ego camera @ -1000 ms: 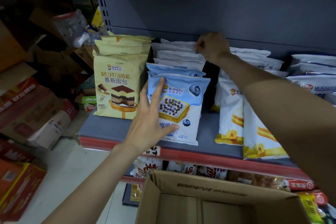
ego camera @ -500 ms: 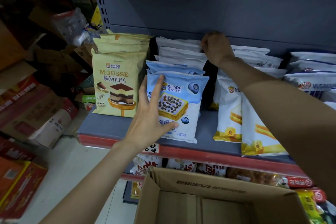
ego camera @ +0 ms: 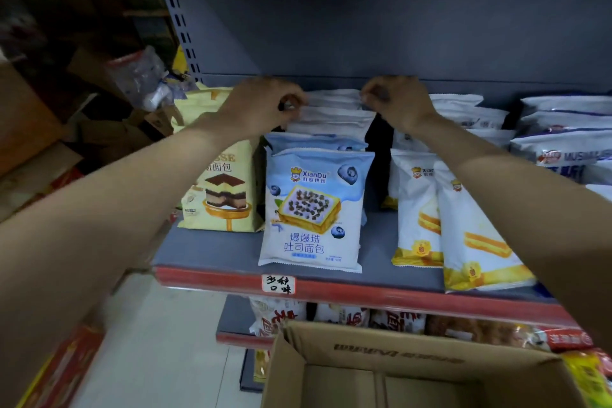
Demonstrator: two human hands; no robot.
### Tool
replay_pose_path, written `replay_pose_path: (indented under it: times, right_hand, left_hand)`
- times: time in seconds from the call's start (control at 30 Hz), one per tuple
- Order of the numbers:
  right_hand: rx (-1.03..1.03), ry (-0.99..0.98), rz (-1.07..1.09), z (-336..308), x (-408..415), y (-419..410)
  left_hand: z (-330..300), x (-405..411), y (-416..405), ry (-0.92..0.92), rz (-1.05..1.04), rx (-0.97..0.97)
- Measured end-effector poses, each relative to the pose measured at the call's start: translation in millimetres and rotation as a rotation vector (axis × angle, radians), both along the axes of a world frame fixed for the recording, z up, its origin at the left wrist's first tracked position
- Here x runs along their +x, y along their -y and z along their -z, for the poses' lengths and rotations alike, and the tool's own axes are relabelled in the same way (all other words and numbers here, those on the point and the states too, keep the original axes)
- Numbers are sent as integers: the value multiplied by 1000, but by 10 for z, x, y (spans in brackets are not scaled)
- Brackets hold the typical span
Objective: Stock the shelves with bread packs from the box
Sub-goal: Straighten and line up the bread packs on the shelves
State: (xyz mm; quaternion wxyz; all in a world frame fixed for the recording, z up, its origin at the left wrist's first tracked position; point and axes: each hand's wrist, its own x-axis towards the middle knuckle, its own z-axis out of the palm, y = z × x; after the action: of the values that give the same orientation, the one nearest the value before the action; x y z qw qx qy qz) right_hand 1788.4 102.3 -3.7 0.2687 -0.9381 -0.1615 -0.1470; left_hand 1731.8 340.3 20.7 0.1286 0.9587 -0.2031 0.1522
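Standing in a row on the grey shelf (ego camera: 212,252), blue blueberry bread packs (ego camera: 313,209), rearmost white pack tops (ego camera: 331,106) being pinched at either corner by the left hand (ego camera: 261,106) and right hand (ego camera: 399,103), fingers curling round the edges. Flanking closely: yellow mousse packs (ego camera: 225,195) left, a dark gap then white-and-yellow packs (ego camera: 463,225) right. Sitting open below, cut off by the frame, the cardboard box (ego camera: 397,354); contents hard telling.

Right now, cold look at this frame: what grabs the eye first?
Two bare forearms reach in from the lower corners, the left hand and right hand pinching the top corners of a white pack at the back of the middle row. In front of it stands the blue blueberry toast pack, upright near the shelf's red front edge. The open cardboard box at bottom centre shows no packs in the part in view.
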Motion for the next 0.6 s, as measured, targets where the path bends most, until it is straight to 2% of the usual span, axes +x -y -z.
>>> replay_pose_path:
  times: [0.1, 0.17, 0.27, 0.33, 0.47, 0.6]
  right_hand:
    - [92, -163, 20, -40, 155, -46]
    - [157, -245, 27, -64, 197, -85]
    - [149, -270, 16, -53, 250, -121]
    - [84, -241, 17, -45, 268, -138]
    - [-55, -48, -6, -39, 210, -135]
    - [-52, 64, 28, -17, 182, -84]
  left_hand:
    - [31, 203, 44, -52, -62, 84]
    - [46, 283, 48, -62, -106, 81]
    - [60, 366, 23, -100, -181, 19]
    - [77, 377, 32, -78, -215, 55]
    - [174, 349, 63, 109, -254, 188]
    - [250, 325, 50, 167, -268, 98]
